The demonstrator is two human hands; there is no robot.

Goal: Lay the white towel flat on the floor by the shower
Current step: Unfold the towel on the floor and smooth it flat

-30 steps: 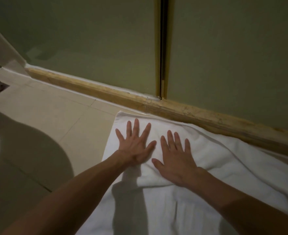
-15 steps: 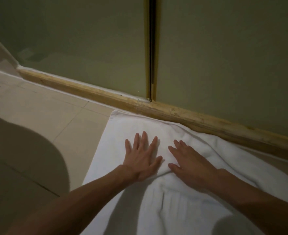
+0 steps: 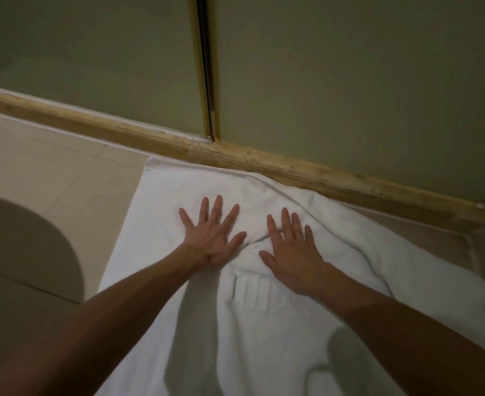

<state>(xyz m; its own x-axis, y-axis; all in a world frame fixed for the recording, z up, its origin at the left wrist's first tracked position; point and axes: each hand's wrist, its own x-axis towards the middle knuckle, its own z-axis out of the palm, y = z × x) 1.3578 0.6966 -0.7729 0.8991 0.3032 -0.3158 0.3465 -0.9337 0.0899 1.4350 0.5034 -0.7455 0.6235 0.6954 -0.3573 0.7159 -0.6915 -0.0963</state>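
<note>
- Left of my left fingers there is bare floor tile (image 3: 64, 178). The white towel (image 3: 264, 324) ends there in a straight side edge, and that side already lies flat.
- My left hand (image 3: 211, 237) presses on the towel, fingers straight and fanned, gripping nothing. Its fingertips sit further back from the far hem than a second ago.
- Between my thumbs a small pucker (image 3: 254, 241) has bunched up. A second ago my hands were nearly touching; now they have spread apart.
- My right hand (image 3: 294, 254) is flat again, fingers released and straight. Half a second ago they looked a little curled.
- Right of my right fingers a long fold (image 3: 321, 214) runs off along the shower sill (image 3: 264, 161). The sill lies just beyond my fingertips, with the towel's hem against it.
- I judge the towel is in place and mostly down. The smoothing should carry on to the right, where the cloth is rumpled.
</note>
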